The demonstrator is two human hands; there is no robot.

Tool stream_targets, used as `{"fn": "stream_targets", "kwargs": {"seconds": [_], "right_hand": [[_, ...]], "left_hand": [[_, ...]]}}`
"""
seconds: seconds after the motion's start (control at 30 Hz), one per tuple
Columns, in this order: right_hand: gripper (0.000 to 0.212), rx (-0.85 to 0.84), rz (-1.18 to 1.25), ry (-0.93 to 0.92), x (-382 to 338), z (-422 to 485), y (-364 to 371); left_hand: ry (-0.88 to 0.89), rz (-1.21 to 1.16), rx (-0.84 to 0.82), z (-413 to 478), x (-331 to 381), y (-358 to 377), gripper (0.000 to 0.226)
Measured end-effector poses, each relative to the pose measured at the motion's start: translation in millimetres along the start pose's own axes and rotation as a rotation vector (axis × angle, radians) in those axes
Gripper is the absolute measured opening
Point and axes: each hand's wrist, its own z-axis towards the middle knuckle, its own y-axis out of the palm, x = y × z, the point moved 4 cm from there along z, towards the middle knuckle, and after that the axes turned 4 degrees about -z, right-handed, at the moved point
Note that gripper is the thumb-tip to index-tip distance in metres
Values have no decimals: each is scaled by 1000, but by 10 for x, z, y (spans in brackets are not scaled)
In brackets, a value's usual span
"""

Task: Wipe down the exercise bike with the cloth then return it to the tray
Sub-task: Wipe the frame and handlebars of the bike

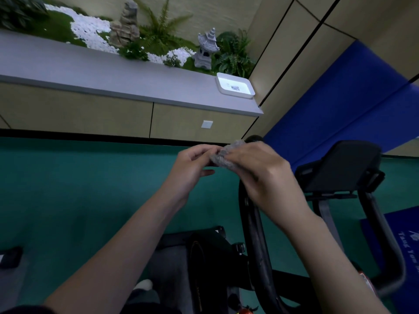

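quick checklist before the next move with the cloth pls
1. Grip on cloth: ok, the left hand and right hand both pinch it.
2. Cloth folded flat for wiping: cannot tell, it looks bunched and blurred.
3. Bike within reach: ok, its frame is right below the hands.
4. Cloth on the bike: not ok, it is held above it.
5. Tray ready for the return: ok, it sits upright at the right end of the ledge.
6. Bike already wiped: cannot tell.
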Motion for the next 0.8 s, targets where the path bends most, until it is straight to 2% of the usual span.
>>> {"fn": "stream_targets", "kwargs": {"seconds": [0.13, 0.27, 0.33, 0.4, 0.5, 0.6, 0.67, 0.8], "right_hand": [[12, -173, -33, -49, -23, -176, 107], [13, -184, 100, -48, -81, -432, 112], [14, -85, 232, 46, -74, -481, 46], [15, 122, 321, 200, -5, -504, -70], [18, 488, 288, 433, 119, -485, -198], [21, 672, 254, 611, 213, -326, -182], [22, 648, 249, 707, 287, -173, -106], [22, 428, 329, 851, 457, -20, 75]], "left_hand": [[7, 17, 20, 6, 56, -25, 20], [21, 48, 10, -3, 106, -52, 21], [26, 62, 0, -10, 123, -44, 20], [28, 70, -5, -10, 132, -14, 19], [28, 85, -23, -20, 135, 83, 16], [56, 108, -63, -48, 139, 254, 15], [96, 146, -67, -66, 143, 354, 20], [167, 168, -57, -93, 138, 440, 31]]}}
